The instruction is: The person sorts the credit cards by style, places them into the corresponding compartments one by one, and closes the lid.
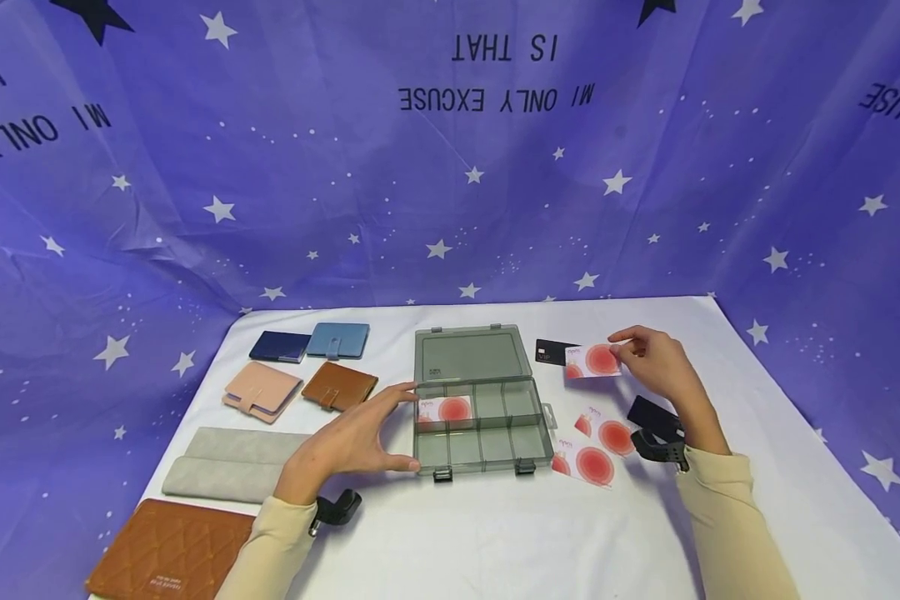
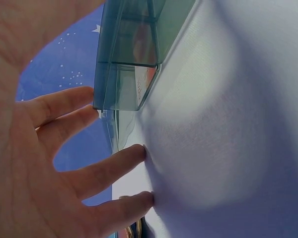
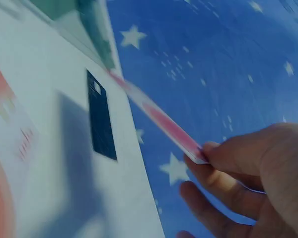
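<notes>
My right hand (image 1: 663, 367) pinches a white card with red circles (image 1: 591, 362) by its right end, between thumb and fingertips. The right wrist view shows this card (image 3: 161, 119) nearly edge-on, raised over the table. A grey-green translucent compartment box (image 1: 438, 450) stands in the middle with its lid (image 1: 472, 354) folded back. One similar red-and-white card (image 1: 453, 409) lies in its upper left compartments. My left hand (image 1: 348, 446) is at the box's left side, fingers spread, thumb by the near corner; in the left wrist view, fingertips (image 2: 87, 94) meet the box's edge.
Right of the box lie two more red-and-white cards (image 1: 592, 464), a black VIP card (image 1: 551, 352) and another black card (image 1: 654, 417). On the left are small wallets in navy (image 1: 277, 347), blue (image 1: 337, 340), pink (image 1: 262, 387) and brown (image 1: 339, 384), a grey pouch (image 1: 225, 475) and a quilted brown pouch (image 1: 180, 546).
</notes>
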Motion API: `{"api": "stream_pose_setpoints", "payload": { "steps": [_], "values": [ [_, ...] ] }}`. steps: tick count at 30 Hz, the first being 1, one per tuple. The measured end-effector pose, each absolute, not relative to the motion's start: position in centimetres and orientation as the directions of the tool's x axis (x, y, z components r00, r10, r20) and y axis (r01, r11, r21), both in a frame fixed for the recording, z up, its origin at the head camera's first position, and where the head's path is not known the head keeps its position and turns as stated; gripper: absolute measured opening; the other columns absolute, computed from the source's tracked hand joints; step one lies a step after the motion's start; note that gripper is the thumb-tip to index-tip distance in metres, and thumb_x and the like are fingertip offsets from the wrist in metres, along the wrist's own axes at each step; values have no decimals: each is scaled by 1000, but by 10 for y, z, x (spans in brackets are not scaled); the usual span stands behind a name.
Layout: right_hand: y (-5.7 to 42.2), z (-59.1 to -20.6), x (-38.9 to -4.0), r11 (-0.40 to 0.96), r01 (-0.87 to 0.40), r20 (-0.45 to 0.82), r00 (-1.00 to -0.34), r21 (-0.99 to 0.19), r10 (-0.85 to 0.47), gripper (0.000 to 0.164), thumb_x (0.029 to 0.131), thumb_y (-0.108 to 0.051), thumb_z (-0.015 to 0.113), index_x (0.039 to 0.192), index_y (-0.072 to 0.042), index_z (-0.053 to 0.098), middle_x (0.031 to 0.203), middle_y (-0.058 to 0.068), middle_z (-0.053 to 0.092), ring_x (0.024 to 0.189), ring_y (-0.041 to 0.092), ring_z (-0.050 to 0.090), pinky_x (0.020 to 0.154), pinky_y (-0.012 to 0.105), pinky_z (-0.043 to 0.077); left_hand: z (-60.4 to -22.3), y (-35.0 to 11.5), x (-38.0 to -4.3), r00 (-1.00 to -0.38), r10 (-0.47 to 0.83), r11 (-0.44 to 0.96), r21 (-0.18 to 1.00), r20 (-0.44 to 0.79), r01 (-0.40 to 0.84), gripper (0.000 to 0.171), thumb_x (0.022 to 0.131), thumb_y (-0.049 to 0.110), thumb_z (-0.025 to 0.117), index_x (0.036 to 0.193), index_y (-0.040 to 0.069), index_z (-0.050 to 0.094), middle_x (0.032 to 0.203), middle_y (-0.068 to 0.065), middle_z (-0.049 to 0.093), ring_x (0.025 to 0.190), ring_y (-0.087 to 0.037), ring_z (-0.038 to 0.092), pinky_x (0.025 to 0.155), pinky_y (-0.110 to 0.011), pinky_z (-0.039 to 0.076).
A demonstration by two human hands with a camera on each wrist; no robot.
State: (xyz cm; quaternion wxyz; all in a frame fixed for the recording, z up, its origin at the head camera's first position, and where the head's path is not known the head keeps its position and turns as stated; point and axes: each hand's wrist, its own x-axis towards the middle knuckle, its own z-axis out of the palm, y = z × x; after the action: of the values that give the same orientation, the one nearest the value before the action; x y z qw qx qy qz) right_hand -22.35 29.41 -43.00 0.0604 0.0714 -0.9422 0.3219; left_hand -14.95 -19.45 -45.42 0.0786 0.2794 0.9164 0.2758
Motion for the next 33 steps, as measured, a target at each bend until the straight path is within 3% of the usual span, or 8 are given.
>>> {"api": "stream_pose_setpoints", "payload": {
  "steps": [6, 13, 18, 33],
  "values": [
    [249, -428, -219, 701, -248, 269, -960, -668, -83, 21, 104, -17, 74, 120, -3, 76, 98, 12, 81, 96, 34, 78, 73, 25, 52, -454, -195, -149, -837, 548, 702, 537, 12, 467, 106, 79, 53, 95, 163, 14, 44, 169, -5, 44, 148, -34, 52, 115, -58, 48],
    [186, -439, -206, 562, -309, 259, -951, -767, -170, 18, 102, -20, 77, 116, -9, 75, 96, 5, 81, 86, 25, 78, 69, 26, 54, -454, -196, -150, -830, 557, 691, 544, 18, 476, 109, 79, 55, 94, 164, 11, 42, 164, -8, 50, 146, -33, 53, 115, -58, 48],
    [152, -454, -196, 557, -343, 247, -938, -756, -243, 16, 101, -20, 79, 114, -12, 76, 93, -3, 80, 90, 19, 77, 74, 32, 56, -455, -196, -151, -830, 557, 688, 550, 16, 473, 112, 79, 56, 94, 166, 11, 38, 161, -7, 53, 146, -33, 53, 115, -59, 47],
    [125, -472, -187, 592, -409, 282, -912, -695, -299, 11, 96, -17, 83, 104, -15, 75, 84, -8, 78, 83, 14, 77, 66, 27, 50, -455, -195, -151, -827, 562, 692, 538, 17, 481, 97, 79, 55, 94, 157, 13, 53, 171, -5, 40, 151, -35, 48, 117, -59, 46]
  ]
}}
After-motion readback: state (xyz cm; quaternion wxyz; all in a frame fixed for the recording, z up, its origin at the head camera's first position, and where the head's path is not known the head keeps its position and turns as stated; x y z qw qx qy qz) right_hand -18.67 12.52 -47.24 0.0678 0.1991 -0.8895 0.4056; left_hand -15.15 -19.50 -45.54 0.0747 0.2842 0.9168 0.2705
